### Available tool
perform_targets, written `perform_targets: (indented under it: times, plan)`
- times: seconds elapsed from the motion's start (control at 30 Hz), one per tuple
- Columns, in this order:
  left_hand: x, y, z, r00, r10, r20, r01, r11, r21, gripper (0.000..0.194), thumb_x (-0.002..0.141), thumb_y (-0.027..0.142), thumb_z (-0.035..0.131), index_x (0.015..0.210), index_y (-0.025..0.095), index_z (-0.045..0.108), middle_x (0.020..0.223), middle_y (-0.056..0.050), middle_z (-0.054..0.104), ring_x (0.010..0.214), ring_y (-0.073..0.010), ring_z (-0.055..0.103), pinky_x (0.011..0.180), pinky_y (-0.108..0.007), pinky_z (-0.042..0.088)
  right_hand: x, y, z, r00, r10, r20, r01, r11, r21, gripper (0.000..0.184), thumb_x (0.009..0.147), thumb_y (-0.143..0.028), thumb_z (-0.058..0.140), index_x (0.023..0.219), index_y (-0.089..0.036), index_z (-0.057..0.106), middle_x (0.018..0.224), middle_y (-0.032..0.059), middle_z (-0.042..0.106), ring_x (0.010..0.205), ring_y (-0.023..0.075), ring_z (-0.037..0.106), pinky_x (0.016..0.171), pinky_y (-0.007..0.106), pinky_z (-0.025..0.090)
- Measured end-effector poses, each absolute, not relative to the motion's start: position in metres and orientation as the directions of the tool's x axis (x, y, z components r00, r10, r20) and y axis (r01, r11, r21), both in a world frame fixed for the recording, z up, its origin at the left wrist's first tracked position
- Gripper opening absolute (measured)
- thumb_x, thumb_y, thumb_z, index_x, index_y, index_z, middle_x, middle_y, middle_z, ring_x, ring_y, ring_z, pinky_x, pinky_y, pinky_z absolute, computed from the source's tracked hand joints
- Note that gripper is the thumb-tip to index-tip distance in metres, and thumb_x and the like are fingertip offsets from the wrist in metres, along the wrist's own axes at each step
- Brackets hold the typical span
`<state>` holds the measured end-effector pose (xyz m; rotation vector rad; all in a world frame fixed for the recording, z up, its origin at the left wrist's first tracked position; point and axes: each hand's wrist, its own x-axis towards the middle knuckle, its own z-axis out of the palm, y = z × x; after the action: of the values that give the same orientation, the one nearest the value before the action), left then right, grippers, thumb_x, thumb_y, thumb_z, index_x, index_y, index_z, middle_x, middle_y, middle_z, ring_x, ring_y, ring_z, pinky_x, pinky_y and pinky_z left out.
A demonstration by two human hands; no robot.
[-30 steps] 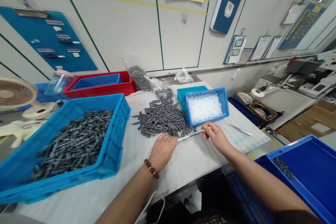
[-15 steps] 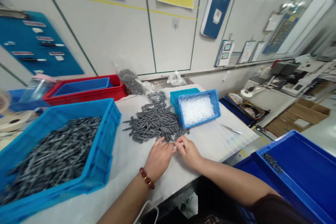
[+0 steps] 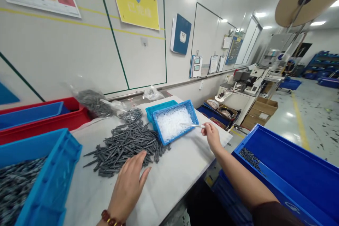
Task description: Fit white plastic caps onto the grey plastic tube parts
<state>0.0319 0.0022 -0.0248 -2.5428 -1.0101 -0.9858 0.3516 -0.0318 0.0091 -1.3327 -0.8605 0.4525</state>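
Observation:
My right hand (image 3: 211, 136) is closed around the rear end of a pair of metal tweezers (image 3: 194, 125). Their tips point left, over the small white pieces (image 3: 172, 122) that fill a blue basket (image 3: 177, 138). The basket is tilted, resting on a teal tray (image 3: 151, 108). Near the front of a heap of dark grey slender parts (image 3: 124, 144), my left hand (image 3: 131, 180) is open, fingers stretched out and thumb apart, with nothing visible in it. Whether its fingertips touch the heap I cannot tell.
A large blue crate (image 3: 53, 173) of dark parts stands at left, before a red bin (image 3: 45, 123). Plastic bags (image 3: 92, 102) lie along the back of the white-covered table (image 3: 169, 180). To the right is a deep blue bin (image 3: 286, 162) with some dark parts.
My hands, together at the heap before, are now apart. The right has moved right and picked up the tweezers from the table; the left has opened. My view has turned right.

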Motion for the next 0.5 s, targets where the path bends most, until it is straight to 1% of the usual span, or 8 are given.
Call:
perform_targets:
  times: [0.07, 0.13, 0.3, 0.5]
  plan:
    - [0.032, 0.003, -0.026, 0.531, 0.526, 0.664, 0.68, -0.732, 0.036, 0.043, 0.092, 0.041, 0.029, 0.124, 0.015, 0.041, 0.111, -0.012, 0.06, 0.1, -0.0245, 0.057, 0.089, -0.041, 0.044, 0.374, -0.034, 0.007, 0.685, 0.674, 0.275, 0.202, 0.187, -0.961, 0.04, 0.073, -0.058, 0.049, 0.074, -0.018, 0.051, 0.053, -0.0022, 0.051, 0.047, 0.0117, 0.045, 0.047, 0.023, 0.037]
    - [0.032, 0.003, -0.026, 0.527, 0.539, 0.657, 0.685, -0.727, 0.047, 0.044, 0.091, 0.042, 0.029, 0.125, 0.016, 0.039, 0.111, -0.012, 0.06, 0.1, -0.0247, 0.057, 0.089, -0.042, 0.045, 0.387, -0.036, 0.002, 0.706, 0.654, 0.273, 0.214, 0.17, -0.962, 0.04, 0.071, -0.058, 0.049, 0.073, -0.018, 0.051, 0.052, -0.0018, 0.052, 0.046, 0.012, 0.045, 0.047, 0.024, 0.036]
    - [0.031, 0.003, -0.023, 0.526, 0.557, 0.642, 0.699, -0.713, 0.045, 0.045, 0.091, 0.042, 0.03, 0.125, 0.015, 0.039, 0.112, -0.013, 0.06, 0.101, -0.0259, 0.058, 0.085, -0.041, 0.047, 0.393, -0.033, -0.013, 0.729, 0.631, 0.265, 0.223, 0.148, -0.964, 0.038, 0.072, -0.055, 0.051, 0.072, -0.017, 0.053, 0.051, -0.0012, 0.053, 0.047, 0.0128, 0.047, 0.049, 0.025, 0.037]
    - [0.031, 0.004, -0.026, 0.523, 0.58, 0.624, 0.7, -0.711, 0.074, 0.044, 0.09, 0.041, 0.031, 0.124, 0.014, 0.041, 0.112, -0.013, 0.06, 0.101, -0.026, 0.058, 0.087, -0.042, 0.047, 0.392, -0.025, -0.017, 0.73, 0.636, 0.251, 0.207, 0.145, -0.968, 0.038, 0.071, -0.056, 0.05, 0.071, -0.018, 0.052, 0.051, -0.0007, 0.054, 0.047, 0.0138, 0.048, 0.049, 0.025, 0.038]
